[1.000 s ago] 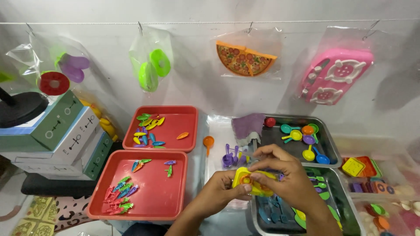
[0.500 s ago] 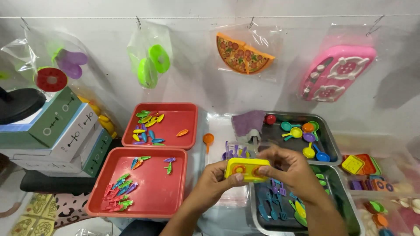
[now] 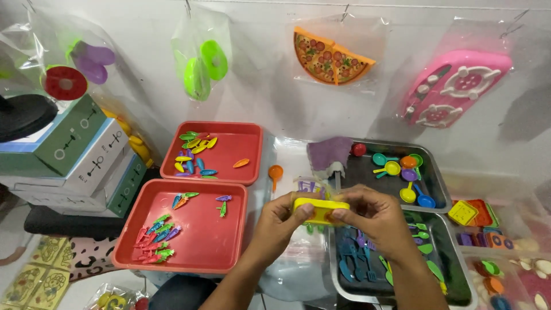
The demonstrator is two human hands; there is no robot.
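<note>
Both hands hold a small yellow plastic toy piece [image 3: 319, 209] between them, above the gap between the red trays and the metal trays. My left hand [image 3: 279, 224] grips its left end with thumb on top. My right hand [image 3: 372, 217] pinches its right end. Under the hands lie clear plastic bags [image 3: 298, 258]. Just behind the yellow piece stand small purple toy bits [image 3: 310, 186], partly hidden.
Two red trays [image 3: 227, 166] [image 3: 195, 255] on the left hold small coloured toy carrots. Two metal trays [image 3: 431, 175] [image 3: 453, 252] on the right hold toy spoons and forks. Stacked boxes [image 3: 80, 161] stand far left. Bagged toys hang on the wall: a pizza [image 3: 330, 57], a pink stove [image 3: 453, 86].
The hands have lifted the yellow piece slightly and turned it flat; the view has moved closer and shifted a little.
</note>
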